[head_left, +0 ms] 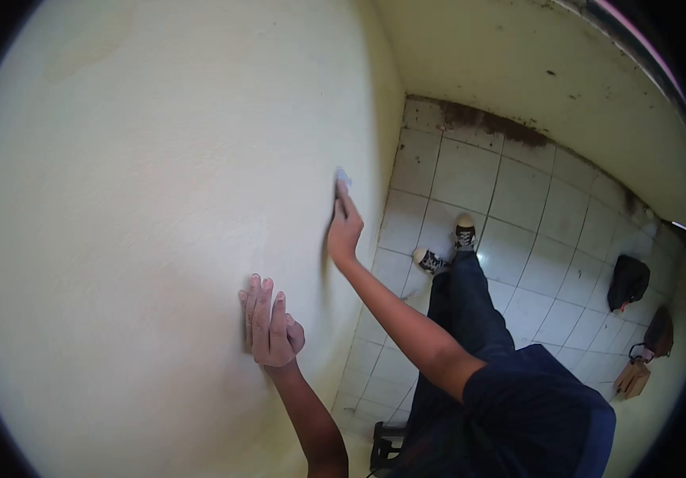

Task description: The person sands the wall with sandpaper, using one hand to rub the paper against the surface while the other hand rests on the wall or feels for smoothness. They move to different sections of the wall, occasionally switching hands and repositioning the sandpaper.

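My left hand (273, 325) rests against the pale cream wall (160, 199) with its fingers stretched and slightly apart, holding nothing. Higher up and to the right, my right hand (345, 231) reaches along the same wall, near the corner edge. Its fingers press a small whitish-blue piece (342, 174) against the surface; the piece is too small to identify. White dust shows on the left fingers.
White floor tiles (462, 171) lie to the right, below a stained second wall (518, 64). My shoes (464, 233) stand on them. A black bag (628, 282), a brown box (632, 379) and a dark stool (387, 446) are on the floor.
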